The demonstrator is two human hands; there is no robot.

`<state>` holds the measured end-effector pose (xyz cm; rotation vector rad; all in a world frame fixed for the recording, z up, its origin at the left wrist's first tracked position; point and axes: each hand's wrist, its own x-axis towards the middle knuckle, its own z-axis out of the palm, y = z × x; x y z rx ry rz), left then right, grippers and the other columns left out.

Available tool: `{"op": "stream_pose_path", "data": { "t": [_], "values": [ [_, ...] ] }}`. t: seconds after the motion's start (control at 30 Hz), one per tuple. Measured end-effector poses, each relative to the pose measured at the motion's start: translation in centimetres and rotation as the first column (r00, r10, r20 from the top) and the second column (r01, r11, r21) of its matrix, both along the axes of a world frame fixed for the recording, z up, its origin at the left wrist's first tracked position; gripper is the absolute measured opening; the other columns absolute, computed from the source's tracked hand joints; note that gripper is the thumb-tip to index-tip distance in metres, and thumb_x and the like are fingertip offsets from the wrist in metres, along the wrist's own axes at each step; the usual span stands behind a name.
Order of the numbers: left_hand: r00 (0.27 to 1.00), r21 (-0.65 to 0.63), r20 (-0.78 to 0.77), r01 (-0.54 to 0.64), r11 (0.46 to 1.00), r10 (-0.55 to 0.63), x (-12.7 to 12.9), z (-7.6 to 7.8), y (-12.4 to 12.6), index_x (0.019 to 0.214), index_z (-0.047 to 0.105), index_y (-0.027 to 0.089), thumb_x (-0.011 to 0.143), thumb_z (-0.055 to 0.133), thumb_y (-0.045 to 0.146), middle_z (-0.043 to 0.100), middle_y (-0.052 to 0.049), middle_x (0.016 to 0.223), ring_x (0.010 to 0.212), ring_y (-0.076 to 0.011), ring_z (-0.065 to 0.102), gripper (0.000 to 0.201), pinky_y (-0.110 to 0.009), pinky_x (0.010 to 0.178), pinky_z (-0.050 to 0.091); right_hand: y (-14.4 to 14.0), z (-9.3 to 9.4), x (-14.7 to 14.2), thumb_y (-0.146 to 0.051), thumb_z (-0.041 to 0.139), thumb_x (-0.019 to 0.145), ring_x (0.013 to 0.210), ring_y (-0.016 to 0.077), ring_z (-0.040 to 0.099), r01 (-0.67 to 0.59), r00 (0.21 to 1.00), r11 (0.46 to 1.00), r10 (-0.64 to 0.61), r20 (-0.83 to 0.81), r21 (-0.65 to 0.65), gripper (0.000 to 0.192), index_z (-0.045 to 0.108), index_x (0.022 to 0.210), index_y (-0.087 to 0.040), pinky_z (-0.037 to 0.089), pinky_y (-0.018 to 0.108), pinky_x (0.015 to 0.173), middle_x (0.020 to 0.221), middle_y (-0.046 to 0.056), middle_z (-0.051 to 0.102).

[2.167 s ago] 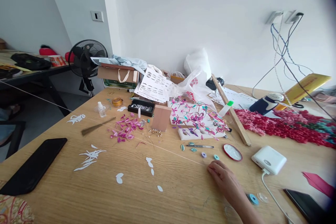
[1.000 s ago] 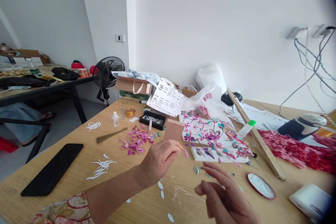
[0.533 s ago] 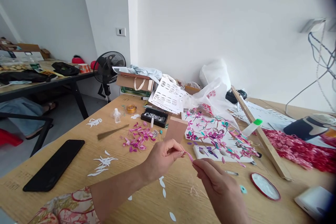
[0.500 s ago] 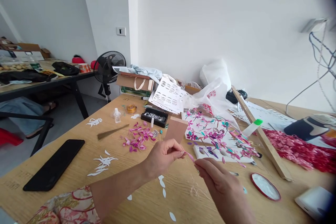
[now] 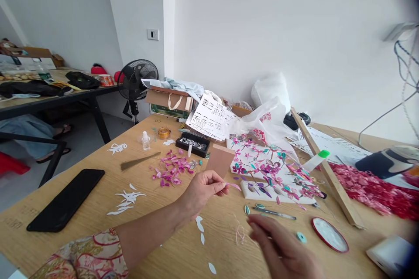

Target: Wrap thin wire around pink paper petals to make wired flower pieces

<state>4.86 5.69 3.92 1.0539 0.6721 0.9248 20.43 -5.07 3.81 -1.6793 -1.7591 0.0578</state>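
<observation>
Petal pinched by left hand above table.

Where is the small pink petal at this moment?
In the head view, the pink petal is pinched in the fingertips of the left hand, raised above the wooden table, just in front of the brown card block.

White walls met at a corner bearing a light switch. A black fan stood behind the wooden table; a dark side table stood on grey floor.
</observation>
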Motion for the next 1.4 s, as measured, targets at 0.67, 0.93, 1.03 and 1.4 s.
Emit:
{"op": "stream_pose_path", "data": {
  "t": [0.67, 0.93, 1.03, 1.4],
  "values": [
    [0.931, 0.563, -0.34, 0.087, 0.822, 0.134, -0.5, -1.6, -0.3, 0.064, 0.055, 0.013, 0.072, 0.05, 0.008, 0.056, -0.001, 0.071, 0.068, -0.0098, 0.052, 0.011, -0.02, 0.063, 0.039, 1.9, -2.5, -5.0, -0.036, 0.034, 0.085, 0.04, 0.0101, 0.051, 0.017, 1.0, 0.998, -0.016, -0.025, 0.057, 0.036, 0.059, 0.066, -0.018, 0.037, 0.017, 0.042, 0.049, -0.001, 0.057],
    [0.645, 0.683, -0.73, 0.697, 0.218, 0.226, -1.1, -0.4, 0.0, 0.079, 0.059, 0.016, 0.081, 0.043, 0.014, 0.057, -0.003, 0.08, 0.073, -0.0129, 0.052, 0.016, -0.021, 0.061, 0.038, 1.1, 1.3, -0.9, -0.031, 0.036, 0.086, 0.051, 0.012, 0.055, -0.183, 0.957, 0.958, 0.225, 0.182, -0.219, 0.031, 0.061, 0.07, -0.021, 0.038, 0.019, 0.047, 0.059, 0.001, 0.059],
    [0.688, 0.607, -0.699, 0.716, 0.345, -0.197, -1.2, 0.8, 0.0, 0.071, 0.059, 0.015, 0.077, 0.051, 0.013, 0.059, -0.002, 0.075, 0.076, -0.0114, 0.052, 0.01, -0.02, 0.067, 0.038, 1.9, 2.2, 0.9, -0.032, 0.04, 0.084, 0.059, 0.0135, 0.056, -0.275, 0.954, 0.917, 0.298, 0.037, -0.288, 0.028, 0.062, 0.069, -0.021, 0.041, 0.02, 0.053, 0.064, 0.001, 0.061],
    [0.963, 0.086, -0.208, 0.19, 0.978, -0.169, -0.4, -0.7, -0.4, 0.065, 0.056, 0.013, 0.065, 0.061, 0.026, 0.048, 0.003, 0.054, 0.051, -0.0072, 0.043, 0.015, -0.02, 0.051, 0.035, 1.4, -3.0, -2.3, -0.036, 0.043, 0.082, 0.058, 0.0147, 0.06, -0.137, 0.981, 0.985, 0.121, -0.153, -0.101, 0.028, 0.065, 0.075, -0.02, 0.046, 0.019, 0.052, 0.064, 0.002, 0.064]
  ]
}}
